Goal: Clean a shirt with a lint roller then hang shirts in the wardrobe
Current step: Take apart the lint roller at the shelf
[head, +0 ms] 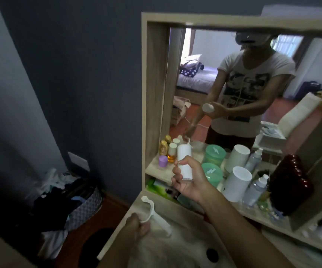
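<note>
My right hand (187, 180) grips a white lint roller roll (184, 163), held upright above the dressing table's shelf. My left hand (137, 226) holds the white lint roller handle (157, 217) low over the table top; its bent end points up and its long part slants down to the right. The roll and the handle are apart. A pale cloth (175, 246) lies on the table below the handle; whether it is a shirt I cannot tell. No wardrobe is in sight.
A wooden dressing table (117, 235) with a framed mirror (204, 78) stands ahead. Its shelf carries bottles, green jars (213, 174) and white canisters (236, 183). A dark red bag (289, 182) sits at the right. A basket of clothes (73, 202) stands on the floor at the left.
</note>
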A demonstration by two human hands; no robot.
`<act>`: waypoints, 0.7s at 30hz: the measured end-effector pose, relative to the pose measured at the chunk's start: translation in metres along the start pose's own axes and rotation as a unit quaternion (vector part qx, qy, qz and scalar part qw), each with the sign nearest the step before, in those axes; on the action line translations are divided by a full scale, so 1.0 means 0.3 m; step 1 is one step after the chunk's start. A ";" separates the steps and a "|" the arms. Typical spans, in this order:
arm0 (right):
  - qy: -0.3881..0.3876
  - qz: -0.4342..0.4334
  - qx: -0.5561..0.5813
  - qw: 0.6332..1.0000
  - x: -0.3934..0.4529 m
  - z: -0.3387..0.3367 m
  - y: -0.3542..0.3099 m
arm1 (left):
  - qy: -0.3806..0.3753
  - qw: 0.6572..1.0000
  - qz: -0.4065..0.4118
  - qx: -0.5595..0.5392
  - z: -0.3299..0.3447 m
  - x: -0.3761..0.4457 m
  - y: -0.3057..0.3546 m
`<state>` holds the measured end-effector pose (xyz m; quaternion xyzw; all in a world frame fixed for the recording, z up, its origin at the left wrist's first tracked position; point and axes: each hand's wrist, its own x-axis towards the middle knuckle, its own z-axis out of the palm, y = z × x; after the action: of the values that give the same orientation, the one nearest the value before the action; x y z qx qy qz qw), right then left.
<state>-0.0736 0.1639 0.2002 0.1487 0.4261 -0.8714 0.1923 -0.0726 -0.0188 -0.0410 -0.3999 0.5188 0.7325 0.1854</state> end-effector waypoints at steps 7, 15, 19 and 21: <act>-0.005 0.019 0.008 1.000 0.032 -0.040 0.026 | 0.014 0.984 0.014 0.180 0.040 -0.119 0.021; -0.006 0.009 0.041 0.999 0.081 0.010 0.039 | 0.034 0.889 0.237 0.391 0.092 -0.227 0.103; 0.026 -0.039 0.038 0.998 0.132 0.078 0.069 | -0.046 0.931 0.301 0.202 0.226 -0.384 0.267; 0.049 -0.099 0.020 0.994 0.148 0.130 0.081 | -0.100 0.959 0.258 0.055 0.272 -0.486 0.343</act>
<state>-0.1051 0.1099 0.1880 0.1522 0.4305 -0.8860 0.0807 -0.0862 0.0358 0.1471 -0.1660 0.6229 0.7619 0.0630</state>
